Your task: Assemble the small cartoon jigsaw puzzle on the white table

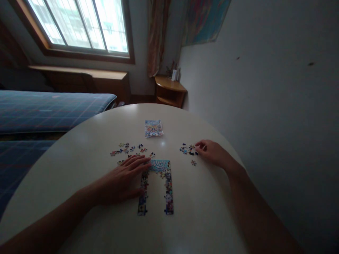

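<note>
A partly built jigsaw puzzle (159, 183) lies on the round white table (79, 151), its top edge and two side strips joined in an arch shape. My left hand (123, 180) rests flat beside the puzzle's left strip, fingers stretched out toward the top left corner. My right hand (212, 152) reaches to a small cluster of loose pieces (187, 149) on the right, fingertips pinched at a piece there. More loose pieces (129, 149) are scattered above my left hand. One single piece (194, 162) lies apart.
A small picture card (153, 128) lies further back on the table. Beyond the table are a blue plaid bed (47, 109), a wooden corner shelf (169, 90), a window and a grey wall on the right.
</note>
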Demonstrator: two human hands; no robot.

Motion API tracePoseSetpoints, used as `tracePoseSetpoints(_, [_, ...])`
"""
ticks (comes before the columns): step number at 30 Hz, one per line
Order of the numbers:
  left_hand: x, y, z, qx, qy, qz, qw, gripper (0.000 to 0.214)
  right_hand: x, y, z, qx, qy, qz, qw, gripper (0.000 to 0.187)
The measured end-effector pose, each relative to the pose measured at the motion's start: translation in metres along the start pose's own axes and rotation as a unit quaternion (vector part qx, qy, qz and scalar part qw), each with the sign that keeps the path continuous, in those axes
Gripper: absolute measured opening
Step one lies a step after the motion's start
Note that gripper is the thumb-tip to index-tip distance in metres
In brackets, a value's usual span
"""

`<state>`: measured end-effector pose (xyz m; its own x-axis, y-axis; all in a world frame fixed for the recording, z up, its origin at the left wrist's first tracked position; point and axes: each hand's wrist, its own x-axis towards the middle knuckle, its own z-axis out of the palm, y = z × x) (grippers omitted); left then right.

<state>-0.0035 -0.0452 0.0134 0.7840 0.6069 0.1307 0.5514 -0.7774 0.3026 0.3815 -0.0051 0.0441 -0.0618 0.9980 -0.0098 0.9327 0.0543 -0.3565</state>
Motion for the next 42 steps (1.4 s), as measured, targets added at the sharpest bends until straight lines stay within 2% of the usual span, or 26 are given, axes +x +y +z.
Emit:
tracePoseSetpoints(4, [0.001,-0.009,-0.001,0.038,0.05,-0.042,0.997,0.059,0.009,-0.002,0.011,0.001,0.05,0.017,0.999,0.018])
tracePoseSetpoints(10, [-0.002,-0.027,-0.006,0.075,0.119,-0.133,0.981,0.041,0.014,0.004,0.02,0.036,0.07,0.034,0.996,0.015])
tracePoseSetpoints(14, [-0.004,-0.036,-0.008,0.082,0.143,-0.18,0.97,0.039,0.013,0.004,0.022,0.046,0.073,0.051,0.995,0.015])
tracePoseSetpoints(25, [-0.011,-0.049,-0.02,0.087,0.185,-0.246,0.947,0.037,0.012,-0.003,0.019,0.063,0.079,0.069,0.993,0.01])
tracePoseSetpoints(29, [-0.01,-0.05,-0.02,0.067,0.19,-0.222,0.954,0.038,0.011,-0.004,0.018,0.058,0.079,0.062,0.993,0.009])
tracePoseSetpoints(35, [0.007,-0.03,-0.004,0.06,0.163,-0.155,0.973,0.032,0.012,-0.001,0.019,0.066,0.077,0.058,0.993,0.011])
tracePoseSetpoints(42, [0.014,-0.028,-0.002,0.046,0.141,-0.147,0.978,0.023,0.013,0.004,0.021,0.057,0.068,0.037,0.995,0.015])
